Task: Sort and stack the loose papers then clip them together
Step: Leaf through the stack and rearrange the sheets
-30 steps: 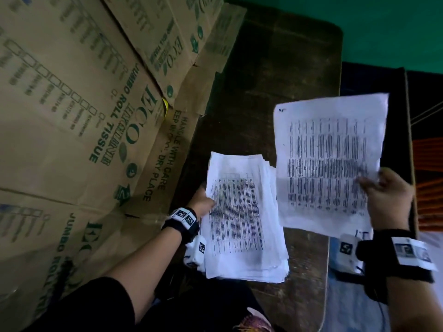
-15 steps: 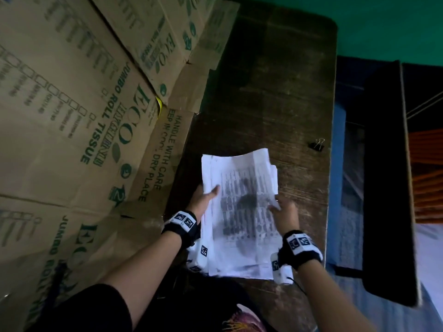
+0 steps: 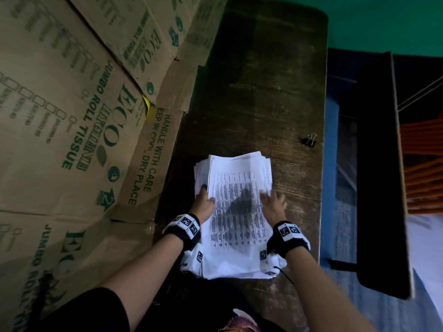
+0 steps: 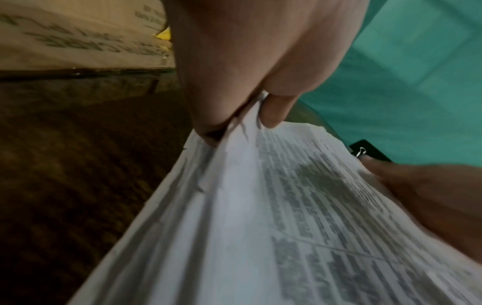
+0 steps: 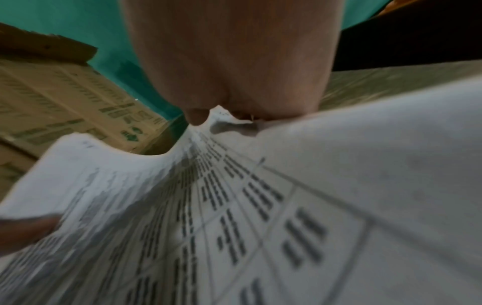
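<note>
The step in hand looks like squaring up the stack of papers [image 3: 236,212]: it lies on the dark wooden counter [image 3: 263,92], and its far edges are fanned and uneven, so the sheets are gathered but not yet flush. The left hand [image 3: 203,202] sits at the stack's left edge; the left wrist view shows its thumb on top and fingers beneath, pinching the edge of several sheets. The right hand [image 3: 273,203] lies at the right edge with its fingers spread over the top sheet; the right wrist view shows fingertips pressing into the paper where a sheet crumples slightly, but whether they curl around the edge or only press on it I cannot tell. The stack thus sits between the two hands, touching both, with its near end towards the person. The binder clip [image 3: 309,140] rests on the counter beyond the stack and to the right, near the counter's right edge and apart from both hands. The next move, as I judge it, calls for tapping or sliding the sheets until their edges line up, then holding them steady with one hand while the other reaches for the clip.
</note>
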`<state>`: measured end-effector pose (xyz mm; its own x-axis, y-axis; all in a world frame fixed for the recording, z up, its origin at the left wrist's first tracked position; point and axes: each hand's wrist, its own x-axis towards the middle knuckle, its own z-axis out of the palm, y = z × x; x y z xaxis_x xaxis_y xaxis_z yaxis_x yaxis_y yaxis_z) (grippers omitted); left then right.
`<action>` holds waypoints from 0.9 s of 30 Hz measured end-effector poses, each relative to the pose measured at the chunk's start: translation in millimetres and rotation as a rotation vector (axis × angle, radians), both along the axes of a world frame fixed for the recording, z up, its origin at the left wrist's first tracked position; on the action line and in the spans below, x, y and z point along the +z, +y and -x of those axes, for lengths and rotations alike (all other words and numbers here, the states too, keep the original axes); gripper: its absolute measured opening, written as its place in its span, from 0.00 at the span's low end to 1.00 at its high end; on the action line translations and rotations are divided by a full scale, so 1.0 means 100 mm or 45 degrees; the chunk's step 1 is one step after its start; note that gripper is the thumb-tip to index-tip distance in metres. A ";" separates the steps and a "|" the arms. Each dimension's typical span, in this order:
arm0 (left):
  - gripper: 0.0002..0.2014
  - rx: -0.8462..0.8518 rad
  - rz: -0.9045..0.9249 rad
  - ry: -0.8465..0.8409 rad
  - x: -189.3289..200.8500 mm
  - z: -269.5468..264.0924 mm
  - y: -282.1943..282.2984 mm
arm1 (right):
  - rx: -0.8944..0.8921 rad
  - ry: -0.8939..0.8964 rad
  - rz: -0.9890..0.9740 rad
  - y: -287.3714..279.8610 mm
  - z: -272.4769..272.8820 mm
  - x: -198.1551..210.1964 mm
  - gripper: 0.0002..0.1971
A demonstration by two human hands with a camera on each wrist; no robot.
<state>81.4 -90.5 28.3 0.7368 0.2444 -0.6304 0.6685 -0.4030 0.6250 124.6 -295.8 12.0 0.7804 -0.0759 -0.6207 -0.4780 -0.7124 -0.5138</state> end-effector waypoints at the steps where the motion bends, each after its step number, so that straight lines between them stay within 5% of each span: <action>1: 0.23 -0.014 -0.117 0.014 -0.01 -0.02 -0.01 | 0.049 0.011 -0.009 0.05 0.01 -0.02 0.29; 4: 0.26 0.093 -0.408 0.082 -0.07 -0.01 0.09 | 0.014 -0.017 0.043 0.01 -0.06 -0.03 0.26; 7: 0.34 0.314 -0.313 0.203 -0.11 0.08 0.15 | -0.098 -0.029 0.111 -0.06 -0.07 -0.06 0.31; 11: 0.39 0.243 -0.136 0.311 -0.11 0.16 -0.10 | 0.112 0.061 0.076 0.19 0.15 -0.08 0.38; 15: 0.40 0.164 -0.147 0.338 -0.06 0.17 0.06 | -0.052 0.083 -0.037 0.03 0.14 -0.02 0.37; 20: 0.44 0.000 -0.040 0.425 -0.02 0.27 0.03 | 0.020 0.137 0.071 0.18 0.41 0.04 0.47; 24: 0.43 0.023 0.083 0.337 -0.04 0.32 0.15 | -0.439 0.134 -0.268 0.06 0.38 0.00 0.45; 27: 0.46 0.073 0.154 0.267 -0.12 0.41 0.25 | -0.297 0.212 -0.304 -0.13 0.42 0.09 0.27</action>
